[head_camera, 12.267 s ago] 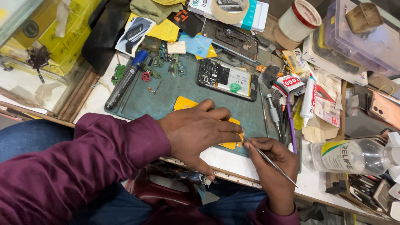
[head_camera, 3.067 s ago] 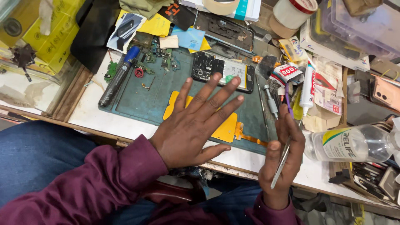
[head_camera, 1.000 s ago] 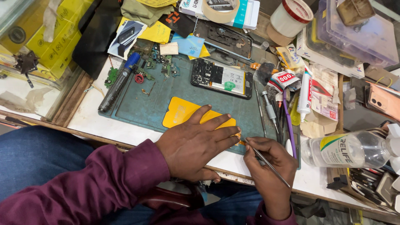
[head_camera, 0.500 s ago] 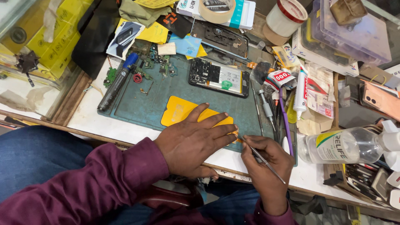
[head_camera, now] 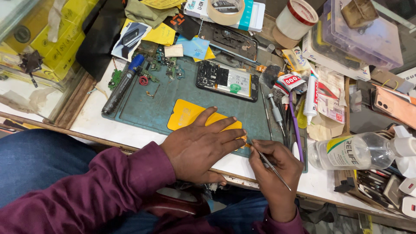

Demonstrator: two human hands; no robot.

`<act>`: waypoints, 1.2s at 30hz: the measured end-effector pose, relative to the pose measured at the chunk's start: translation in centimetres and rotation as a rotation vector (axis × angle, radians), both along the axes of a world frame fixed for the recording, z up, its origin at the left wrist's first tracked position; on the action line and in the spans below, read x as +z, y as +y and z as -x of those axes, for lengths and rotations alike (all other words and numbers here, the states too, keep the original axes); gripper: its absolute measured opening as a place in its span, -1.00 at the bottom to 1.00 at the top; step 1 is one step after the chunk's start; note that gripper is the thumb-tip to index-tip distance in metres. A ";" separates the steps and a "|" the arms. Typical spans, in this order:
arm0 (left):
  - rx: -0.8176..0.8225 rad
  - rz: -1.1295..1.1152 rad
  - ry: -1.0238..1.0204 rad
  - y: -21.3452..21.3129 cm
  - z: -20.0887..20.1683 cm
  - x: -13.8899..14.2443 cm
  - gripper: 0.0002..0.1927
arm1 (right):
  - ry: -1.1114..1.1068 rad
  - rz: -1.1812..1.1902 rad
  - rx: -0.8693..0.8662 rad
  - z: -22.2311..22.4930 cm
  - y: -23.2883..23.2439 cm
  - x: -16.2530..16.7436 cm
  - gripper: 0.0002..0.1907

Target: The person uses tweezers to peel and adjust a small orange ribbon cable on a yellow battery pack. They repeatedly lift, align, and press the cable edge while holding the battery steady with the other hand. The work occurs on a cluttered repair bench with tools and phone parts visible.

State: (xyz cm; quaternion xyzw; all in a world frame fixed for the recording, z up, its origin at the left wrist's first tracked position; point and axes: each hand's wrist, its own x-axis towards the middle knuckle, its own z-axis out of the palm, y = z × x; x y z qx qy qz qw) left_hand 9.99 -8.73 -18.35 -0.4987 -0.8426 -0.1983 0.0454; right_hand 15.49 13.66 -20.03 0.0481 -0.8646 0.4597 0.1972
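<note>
A yellow phone-screen panel (head_camera: 186,116) lies flat on the green work mat (head_camera: 151,104). My left hand (head_camera: 201,145) presses down on the panel's right half, fingers spread flat over it. Just to the right, my right hand (head_camera: 275,167) pinches thin metal tweezers (head_camera: 271,164), whose tip touches the panel's right end beside my left fingertips. An opened phone (head_camera: 227,81) with its battery and board exposed lies on the mat behind the panel.
A blue-capped marker (head_camera: 122,84) and small circuit parts (head_camera: 167,69) lie on the mat's left. Screwdrivers (head_camera: 277,112), a glue tube (head_camera: 310,97), a clear bottle (head_camera: 359,149), tape roll (head_camera: 224,9), plastic boxes (head_camera: 368,32) crowd the right and back.
About three seconds ago my left hand hovered with fingers spread; it now lies flat on the yellow panel. In the last second the hands have hardly moved.
</note>
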 end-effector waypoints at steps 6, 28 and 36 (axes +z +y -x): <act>0.002 -0.008 0.016 -0.1 0.0 -0.2 -0.04 | 0.045 0.000 0.003 0.0 -0.1 0.1 -0.88; -0.006 -0.057 -0.008 -0.4 -0.1 -0.4 -0.03 | 0.148 0.013 0.011 -0.3 0.2 -0.7 -0.86; -0.003 -0.070 -0.007 -0.4 0.0 -0.2 -0.07 | 0.405 0.022 0.025 -2.4 1.0 0.1 -0.62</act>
